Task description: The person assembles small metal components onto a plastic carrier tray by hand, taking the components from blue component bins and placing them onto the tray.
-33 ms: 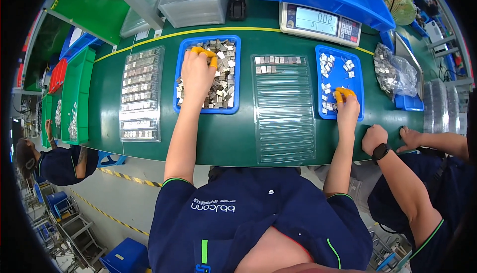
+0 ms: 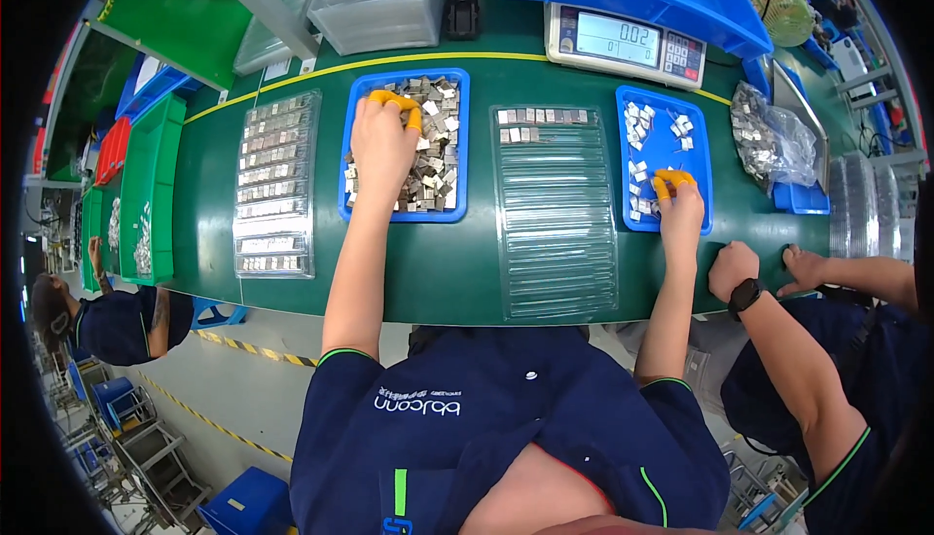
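Desk (image 2: 438, 272): green, crossed by thin yellow line (image 2: 506, 54). Left tray (image 2: 463, 146): blue; pieces inside (image 2: 428, 185) silver-grey. Right tray (image 2: 666, 151): same blue; pieces inside (image 2: 637, 126) mostly white. Finger covers (image 2: 413, 119), left hand (image 2: 382, 136) and right hand (image 2: 683, 206): orange-yellow. Middle blister tray (image 2: 556, 233): colourless, clear, ribbed crosswise. Shirt (image 2: 389, 447): navy, bright-green trim. Floor tape (image 2: 248, 348): yellow-black stripes.

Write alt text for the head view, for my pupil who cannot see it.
A left hand and right hand, with yellow finger covers, reach into separate blue trays of small parts on a green table. Between them lies a clear ridged tray with parts in its two farthest rows; a scale stands beyond.
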Motion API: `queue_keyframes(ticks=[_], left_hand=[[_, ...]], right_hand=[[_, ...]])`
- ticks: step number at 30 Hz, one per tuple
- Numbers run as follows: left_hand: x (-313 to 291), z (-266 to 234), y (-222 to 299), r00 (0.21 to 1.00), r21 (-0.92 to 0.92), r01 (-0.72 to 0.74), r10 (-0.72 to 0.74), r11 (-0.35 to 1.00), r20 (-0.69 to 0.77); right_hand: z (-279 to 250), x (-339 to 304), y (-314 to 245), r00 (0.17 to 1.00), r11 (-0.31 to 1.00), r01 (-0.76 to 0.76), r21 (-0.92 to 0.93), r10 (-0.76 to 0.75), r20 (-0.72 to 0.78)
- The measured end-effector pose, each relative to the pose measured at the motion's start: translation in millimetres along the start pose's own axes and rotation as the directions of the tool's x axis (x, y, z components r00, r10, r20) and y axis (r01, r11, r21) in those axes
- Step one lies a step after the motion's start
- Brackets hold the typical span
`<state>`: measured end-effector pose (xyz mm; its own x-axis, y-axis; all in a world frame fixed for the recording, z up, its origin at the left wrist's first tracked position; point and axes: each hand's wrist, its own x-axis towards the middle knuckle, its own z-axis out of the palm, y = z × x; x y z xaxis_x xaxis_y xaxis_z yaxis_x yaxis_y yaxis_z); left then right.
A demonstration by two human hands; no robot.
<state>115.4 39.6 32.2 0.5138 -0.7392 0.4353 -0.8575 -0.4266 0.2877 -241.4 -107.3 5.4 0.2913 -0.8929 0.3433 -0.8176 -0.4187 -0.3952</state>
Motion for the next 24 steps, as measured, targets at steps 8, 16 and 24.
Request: queue_keyframes(ticks=[8, 16, 24], left_hand=[[-11, -12, 4, 0.892, -0.864, 0.369, -0.392, 0.343, 0.225], [-31, -27, 9, 0.803, -0.839, 0.488, -0.253, -0.242, 0.54], [-51, -6, 25, 0.769, -0.748, 0.545, -0.13, -0.378, 0.626]], right_hand=[[1, 4, -2, 0.999, 0.998, 0.028, -0.06, -0.027, 0.018], [-6, 4, -16, 0.996, 0.979, -0.04, 0.199, 0.054, -0.069], [-8, -11, -58, 0.969, 0.459, -0.192, 0.868, 0.226, 0.095]])
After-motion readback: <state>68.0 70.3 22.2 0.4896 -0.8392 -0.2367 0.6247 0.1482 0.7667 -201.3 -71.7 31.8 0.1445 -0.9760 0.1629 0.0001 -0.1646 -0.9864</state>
